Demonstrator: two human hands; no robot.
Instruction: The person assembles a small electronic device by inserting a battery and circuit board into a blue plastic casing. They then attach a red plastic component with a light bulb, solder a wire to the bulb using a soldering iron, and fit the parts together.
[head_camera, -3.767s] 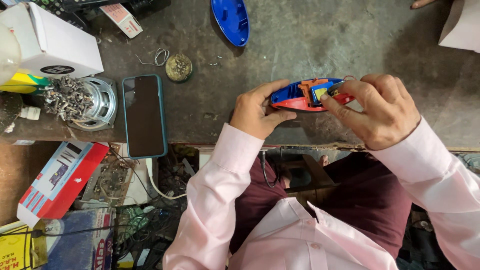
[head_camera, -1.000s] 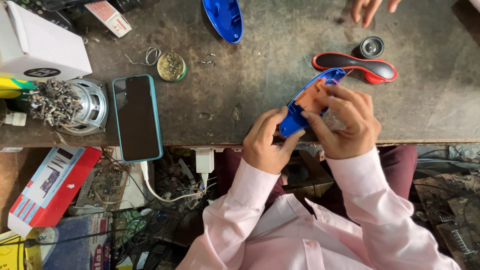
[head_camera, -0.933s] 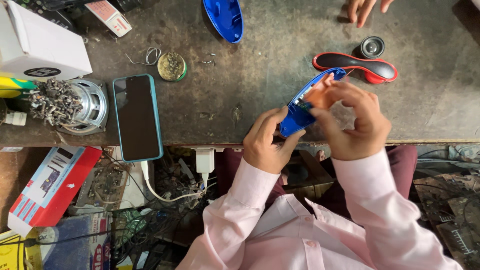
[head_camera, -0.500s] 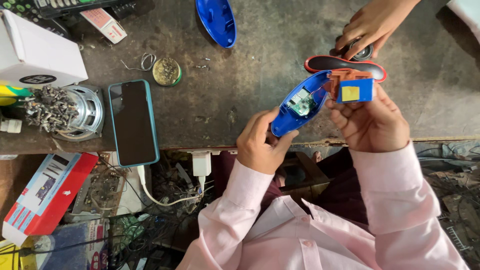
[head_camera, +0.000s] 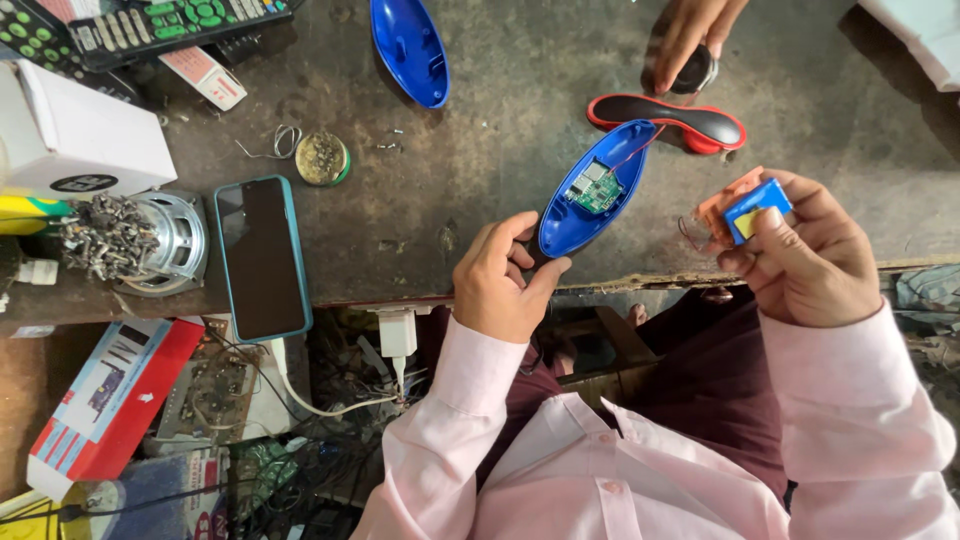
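Note:
My left hand (head_camera: 500, 280) grips the near end of a blue oval plastic shell (head_camera: 595, 190) with a small green circuit board (head_camera: 593, 187) inside it. My right hand (head_camera: 800, 262) holds a small blue and yellow battery pack (head_camera: 755, 207) on an orange piece, pulled away to the right of the shell. Thin red wires run from the board toward the pack. Behind the shell, a red and black oval cover (head_camera: 668, 120) lies on the bench. Another person's hand (head_camera: 690, 40) rests on a small round dark part at the far edge.
A second blue shell half (head_camera: 410, 48) lies at the back. A phone (head_camera: 262, 255) lies face up at left, beside a speaker (head_camera: 170, 240) covered in screws, a solder coil (head_camera: 322, 158), a white box (head_camera: 85, 145) and remote controls (head_camera: 150, 25). Boxes and cables sit below the bench edge.
The shell was closed with both hands on it. It has come open, and my right hand has pulled the battery pack out to the right. Another person's hand reached in at the back.

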